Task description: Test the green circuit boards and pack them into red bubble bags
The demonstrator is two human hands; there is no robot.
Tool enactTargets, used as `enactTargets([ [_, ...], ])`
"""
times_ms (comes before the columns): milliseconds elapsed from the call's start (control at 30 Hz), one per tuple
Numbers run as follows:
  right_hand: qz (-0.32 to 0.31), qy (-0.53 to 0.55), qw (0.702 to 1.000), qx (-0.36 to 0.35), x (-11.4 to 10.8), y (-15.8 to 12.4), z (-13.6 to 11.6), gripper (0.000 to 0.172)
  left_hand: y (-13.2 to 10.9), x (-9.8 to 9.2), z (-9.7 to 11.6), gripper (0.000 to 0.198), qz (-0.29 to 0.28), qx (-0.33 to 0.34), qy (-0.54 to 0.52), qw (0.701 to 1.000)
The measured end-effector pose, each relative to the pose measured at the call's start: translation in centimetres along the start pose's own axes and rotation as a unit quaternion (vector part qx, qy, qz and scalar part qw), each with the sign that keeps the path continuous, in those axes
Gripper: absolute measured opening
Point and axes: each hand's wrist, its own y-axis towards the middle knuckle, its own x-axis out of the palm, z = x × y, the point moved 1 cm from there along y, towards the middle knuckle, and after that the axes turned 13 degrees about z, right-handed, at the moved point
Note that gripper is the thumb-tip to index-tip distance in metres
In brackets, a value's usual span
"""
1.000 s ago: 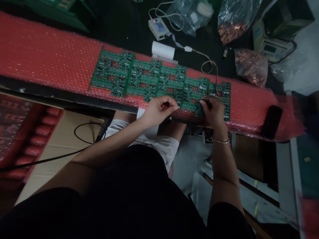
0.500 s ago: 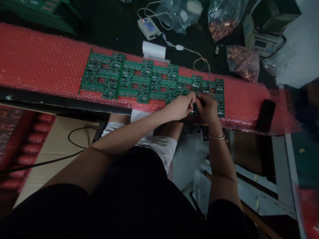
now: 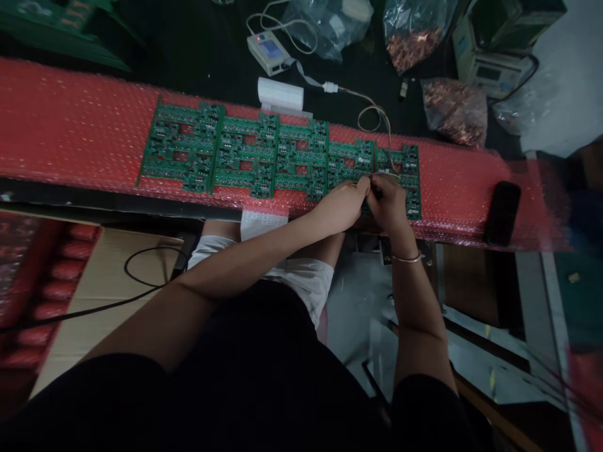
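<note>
Head view: while both hands meet over the near side of the row, five green circuit-board panels (image 3: 242,150) lie flat on red bubble wrap (image 3: 452,182) along the front of the dark tabletop (image 3: 207,63). Long axis of row: left to right, dipping slightly to the right, roughly parallel to the front edge. The rails between panels run back to front; the component strips run along the row.

Edges: near side of the row sits close to the front edge of the wrap. A long stretch of wrap extends past the left end; a shorter one separates the right end from a black phone-like object (image 3: 504,213). Behind the row, only a narrow band of wrap, with a white roll (image 3: 281,94) just beyond.

Left hand (image 3: 343,204): fingers curled, tips against the right hand (image 3: 390,199), over the fourth panel. Right hand: fingers bent, at the seam of fourth and fifth panels. Whatever lies between the fingertips is hidden; cannot tell what either grasps.

A thin cable (image 3: 389,137) loops from a white connector (image 3: 330,87), its last stretch pointing frontward to the right hand. Small display device (image 3: 268,52) farther back.
</note>
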Motion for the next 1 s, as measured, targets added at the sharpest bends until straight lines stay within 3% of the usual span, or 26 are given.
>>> enactTargets([
  [233, -0.017, 0.008, 1.0, 0.018, -0.1, 0.2, -0.3, 0.014, -1.6, 0.8, -1.1, 0.014, 0.084, 0.109, 0.07, 0.988],
  [400, -0.018, -0.002, 1.0, 0.018, -0.2, 0.4, -0.9, 0.024, -3.8, 2.3, -2.3, 0.021, 0.109, 0.184, 0.089, 0.973],
  [667, -0.01, -0.002, 1.0, 0.008, -0.3, 0.5, -1.3, 0.025, -4.3, 3.9, -2.9, 0.023, 0.19, 0.217, 0.103, 0.952],
  [1000, 0.017, -0.008, 0.999, 0.039, -0.6, 0.6, -1.8, 0.029, -4.6, 3.8, -2.4, 0.022, 0.17, 0.197, 0.092, 0.961],
])
